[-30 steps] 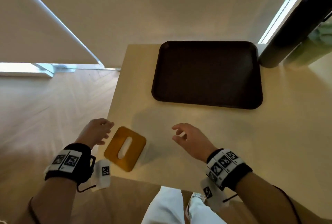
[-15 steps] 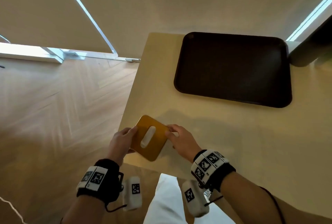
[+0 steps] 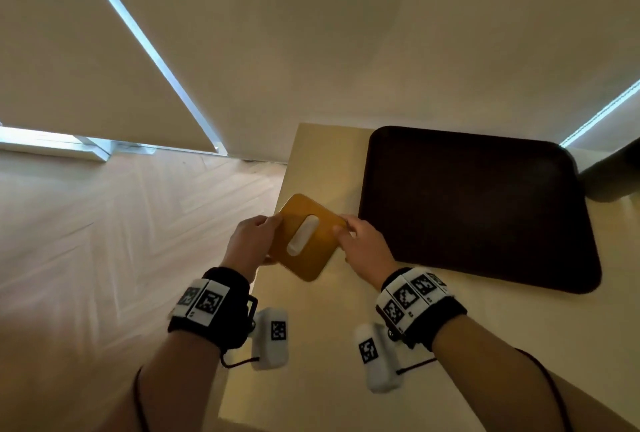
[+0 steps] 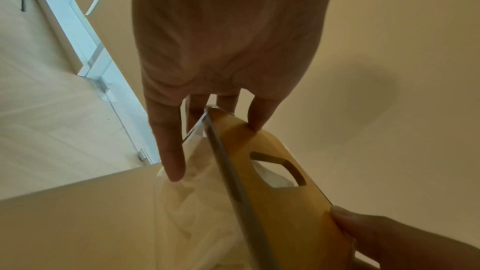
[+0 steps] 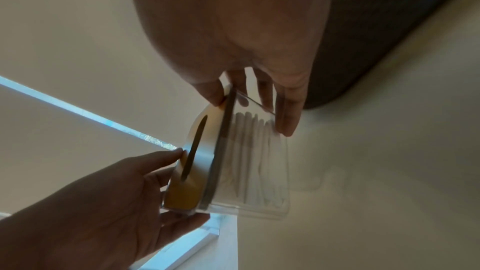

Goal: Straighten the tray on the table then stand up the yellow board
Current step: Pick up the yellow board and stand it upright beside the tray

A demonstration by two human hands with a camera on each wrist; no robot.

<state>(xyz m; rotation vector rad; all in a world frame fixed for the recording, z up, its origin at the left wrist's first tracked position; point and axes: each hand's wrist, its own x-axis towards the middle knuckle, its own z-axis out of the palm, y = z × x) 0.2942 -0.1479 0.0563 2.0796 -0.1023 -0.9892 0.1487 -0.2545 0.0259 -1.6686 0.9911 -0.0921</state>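
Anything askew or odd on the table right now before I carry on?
The yellow board turns out to be the lid of a clear box of white sticks. The left hand and right hand hold it tilted above the table, near the left edge. The tray sits slightly skewed to the table edges.

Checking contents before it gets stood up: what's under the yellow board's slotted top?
Under the yellow board sits a clear case with white folded sheets, perhaps tissues. Both hands hide its side edges; the count is not visible.
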